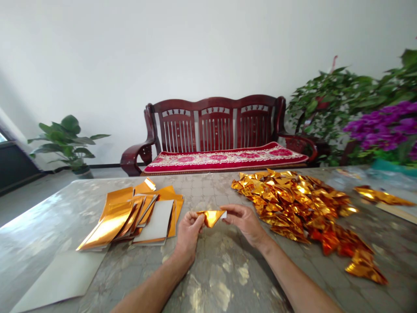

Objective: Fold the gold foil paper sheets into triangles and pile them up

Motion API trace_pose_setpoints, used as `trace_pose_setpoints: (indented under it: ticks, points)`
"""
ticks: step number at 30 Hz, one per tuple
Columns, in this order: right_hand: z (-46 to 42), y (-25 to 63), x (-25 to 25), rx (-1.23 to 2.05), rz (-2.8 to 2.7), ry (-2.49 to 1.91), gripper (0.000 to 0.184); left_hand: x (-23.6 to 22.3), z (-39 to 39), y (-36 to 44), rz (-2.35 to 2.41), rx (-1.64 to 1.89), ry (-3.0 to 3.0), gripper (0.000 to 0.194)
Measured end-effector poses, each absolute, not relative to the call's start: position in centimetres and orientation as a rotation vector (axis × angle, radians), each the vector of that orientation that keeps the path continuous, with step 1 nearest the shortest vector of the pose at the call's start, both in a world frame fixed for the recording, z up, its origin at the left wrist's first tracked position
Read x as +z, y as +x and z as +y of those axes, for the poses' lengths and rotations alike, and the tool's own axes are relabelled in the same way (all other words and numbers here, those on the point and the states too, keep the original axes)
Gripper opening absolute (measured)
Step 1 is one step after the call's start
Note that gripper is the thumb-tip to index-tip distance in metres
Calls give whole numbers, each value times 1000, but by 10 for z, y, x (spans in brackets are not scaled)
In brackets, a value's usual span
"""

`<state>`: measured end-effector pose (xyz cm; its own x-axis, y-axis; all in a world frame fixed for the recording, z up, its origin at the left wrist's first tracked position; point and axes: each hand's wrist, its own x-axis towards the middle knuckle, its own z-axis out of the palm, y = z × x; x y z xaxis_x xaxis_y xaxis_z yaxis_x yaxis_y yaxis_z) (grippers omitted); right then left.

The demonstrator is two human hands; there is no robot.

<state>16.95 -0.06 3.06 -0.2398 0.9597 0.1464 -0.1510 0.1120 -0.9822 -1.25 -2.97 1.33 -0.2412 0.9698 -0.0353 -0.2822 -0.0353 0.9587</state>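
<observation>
Gold foil triangle: folded, shiny side up, held in the air over the near middle of the table, with a sliver of white backing at its right tip.

Left hand: clenched in a pinch, thumb and fingers gripping the triangle's left corner, forearm rising from the near edge.

Right hand: also grasping, thumb and fingers pinching the triangle's right tip, forearm slanting in from the near right.

Foil heap: many loose gold-orange folded triangles, spread over the right half of the table from near the far edge toward the near right corner, just beside the right hand.

Sheet stack: overlapping gold foil rectangles fanned out left of the left hand, with one white-backed sheet lying on them.

Pale sheet: lying flat near the left corner, just below the stack.

Gold strip: lying near the right edge, well apart from the heap.

Beyond the far edge: a dark red wooden bench with a floral cushion, a potted plant to the left, and purple orchids to the right.
</observation>
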Motion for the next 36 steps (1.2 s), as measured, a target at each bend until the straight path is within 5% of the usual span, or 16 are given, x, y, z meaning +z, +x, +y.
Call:
trace_pose_setpoints:
  ticks: [19,36]
  points:
    - [2,170,30,1265,-1361,-946,25,9,-32,-12,1109,1514,1012,31]
    - [4,174,22,842,-1691,-1044,9,-2,-20,-33,1223,1473,1686,16]
